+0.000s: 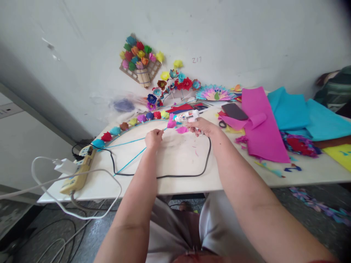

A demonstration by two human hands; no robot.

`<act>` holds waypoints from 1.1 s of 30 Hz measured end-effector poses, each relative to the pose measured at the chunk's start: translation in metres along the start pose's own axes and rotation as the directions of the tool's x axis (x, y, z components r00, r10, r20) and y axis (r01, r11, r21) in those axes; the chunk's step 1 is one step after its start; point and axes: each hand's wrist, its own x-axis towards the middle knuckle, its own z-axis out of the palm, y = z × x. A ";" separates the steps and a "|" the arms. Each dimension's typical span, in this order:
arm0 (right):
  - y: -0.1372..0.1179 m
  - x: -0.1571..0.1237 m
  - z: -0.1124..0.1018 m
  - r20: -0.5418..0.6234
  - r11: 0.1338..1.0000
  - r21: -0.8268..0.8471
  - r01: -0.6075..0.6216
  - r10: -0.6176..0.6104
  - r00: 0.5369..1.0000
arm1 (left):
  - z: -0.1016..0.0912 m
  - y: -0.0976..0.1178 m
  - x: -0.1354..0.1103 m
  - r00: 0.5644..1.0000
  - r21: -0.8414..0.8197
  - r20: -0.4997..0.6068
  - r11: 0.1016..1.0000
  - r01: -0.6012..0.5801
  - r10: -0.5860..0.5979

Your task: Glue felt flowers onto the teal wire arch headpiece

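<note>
My left hand (154,139) is closed in a pinch on a thin blue stem (134,141). At the stem's far end are bright pink crepe paper petals (171,122). In my right hand (202,126) is a white hot glue gun (187,116), its nozzle pointing left, close to the petals; whether it touches them I cannot tell. One loose pink petal (182,130) lies on the table just below the nozzle. Another blue stem (131,161) slants down to the left from near my left wrist.
A black cord (175,176) loops across the table (181,157) from the power strip (78,175) at left. Colourful paper flowers (142,118) curve along the back. To the right lie a phone (234,111), a magenta sheet (264,128), blue sheets (290,111) and scraps (300,145).
</note>
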 end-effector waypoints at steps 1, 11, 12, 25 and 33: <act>0.000 0.000 0.000 -0.005 1.000 0.005 0.006 -0.006 1.000 | 0.000 0.001 -0.001 1.000 0.016 -0.011 1.000 -0.002 0.003; -0.005 -0.003 0.006 0.003 0.999 -0.049 0.023 -0.023 1.000 | 0.003 0.011 -0.008 0.998 0.126 -0.064 0.991 0.037 -0.029; -0.005 -0.004 0.006 0.000 0.998 -0.057 0.025 -0.025 1.000 | 0.003 0.011 -0.008 0.998 0.131 -0.059 0.991 0.039 -0.032; -0.007 -0.002 0.017 -0.034 0.980 -0.195 0.026 -0.033 0.999 | 0.007 0.013 -0.009 0.996 0.266 -0.081 0.962 0.064 -0.043; -0.006 0.000 0.021 -0.055 0.978 -0.207 0.005 -0.017 0.998 | 0.007 0.015 -0.009 0.993 0.258 -0.105 0.963 0.074 -0.048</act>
